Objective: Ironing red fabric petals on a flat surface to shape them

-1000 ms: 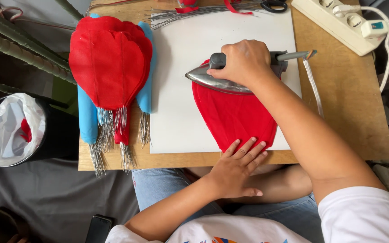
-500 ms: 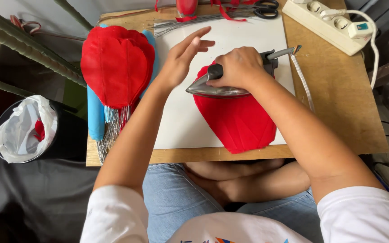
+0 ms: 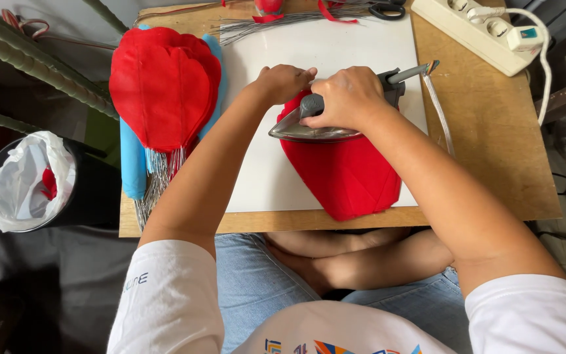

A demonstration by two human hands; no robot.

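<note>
Head view: your right hand [image 3: 348, 98] is closed firmly around the dark handle of the metal-soled flat iron [image 3: 325, 128], which rests sole-down on the upper end of the red petal-shaped fabric piece [image 3: 345, 174]. That piece lies on the white rectangular board [image 3: 322, 52], its pointed lower end reaching the near edge of the wooden tabletop [image 3: 492, 131]. Your left hand [image 3: 283, 82] is curled, fingers bent down, pressing the fabric's top edge just beside the iron's nose; it grips nothing that I can see. In my judgement the pressing is under way at the upper part only; the lower portion looks flat but is not under the iron. To the left, a stack of red fabric petals [image 3: 164, 88] lies over light-blue ones [image 3: 132, 160], with thin silver wires [image 3: 155, 183] protruding below; these appear finished. Black-handled scissors [image 3: 388, 9] and a white power strip [image 3: 479, 33] sit at the far edge
</note>
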